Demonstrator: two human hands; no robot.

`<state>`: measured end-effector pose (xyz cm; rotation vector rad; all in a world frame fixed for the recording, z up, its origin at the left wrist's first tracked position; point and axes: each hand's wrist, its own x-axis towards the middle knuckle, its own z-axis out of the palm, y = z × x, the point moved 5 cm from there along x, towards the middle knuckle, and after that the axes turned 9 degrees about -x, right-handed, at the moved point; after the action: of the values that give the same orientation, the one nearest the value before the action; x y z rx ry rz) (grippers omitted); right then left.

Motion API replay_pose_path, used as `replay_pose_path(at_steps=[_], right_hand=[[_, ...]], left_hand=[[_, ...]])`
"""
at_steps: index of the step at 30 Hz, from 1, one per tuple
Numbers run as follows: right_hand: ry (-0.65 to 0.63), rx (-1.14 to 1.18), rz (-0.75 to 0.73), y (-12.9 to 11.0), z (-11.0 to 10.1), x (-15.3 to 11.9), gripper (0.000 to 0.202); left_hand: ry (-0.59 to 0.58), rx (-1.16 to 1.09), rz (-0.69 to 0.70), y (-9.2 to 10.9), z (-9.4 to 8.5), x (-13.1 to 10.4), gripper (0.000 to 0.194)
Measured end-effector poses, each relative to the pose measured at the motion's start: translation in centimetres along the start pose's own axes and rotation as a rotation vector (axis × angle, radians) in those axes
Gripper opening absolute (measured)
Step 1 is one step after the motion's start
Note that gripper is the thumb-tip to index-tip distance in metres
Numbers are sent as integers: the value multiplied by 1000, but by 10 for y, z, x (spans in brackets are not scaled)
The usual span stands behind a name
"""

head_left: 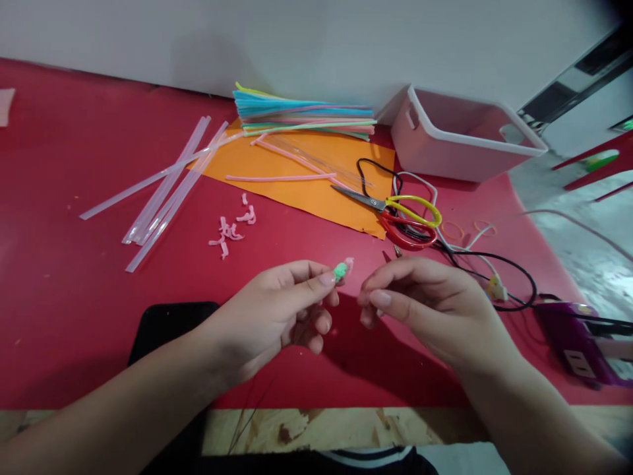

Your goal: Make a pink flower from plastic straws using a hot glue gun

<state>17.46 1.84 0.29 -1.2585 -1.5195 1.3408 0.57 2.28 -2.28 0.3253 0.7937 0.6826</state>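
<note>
My left hand (287, 307) pinches a small green and pink twisted piece (341, 271) between thumb and forefinger, its pink tip pointing up and right. Just right of it, apart from the piece, is my right hand (420, 303), thumb and fingertips drawn together; whether something small is between them cannot be made out. Short curled pink pieces (228, 229) lie on the red table beyond my left hand. Scissors (380, 206) with one yellow and one red handle lie partly on an orange sheet (297, 191), beside long pink fuzzy stems (277, 178).
A bundle of coloured stems (306, 115) lies at the back, left of a pink-white bin (445, 145). Clear flat strips (168, 191) cross at the left. Cables (514, 264) and a purple power strip (568, 343) are at the right. A black phone-like object (168, 323) is under my left forearm.
</note>
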Motion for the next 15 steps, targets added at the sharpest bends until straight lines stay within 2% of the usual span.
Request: replay_pose_path(at_steps=[2, 5, 15], right_hand=[[-71, 148, 59, 8, 5, 1, 5], [-102, 272, 110, 16, 8, 2, 6], [-74, 270, 155, 17, 6, 1, 7]], left_hand=[[1, 8, -2, 0, 0, 0, 14], [18, 5, 7, 1, 1, 0, 15], [39, 3, 16, 2, 1, 1, 15]])
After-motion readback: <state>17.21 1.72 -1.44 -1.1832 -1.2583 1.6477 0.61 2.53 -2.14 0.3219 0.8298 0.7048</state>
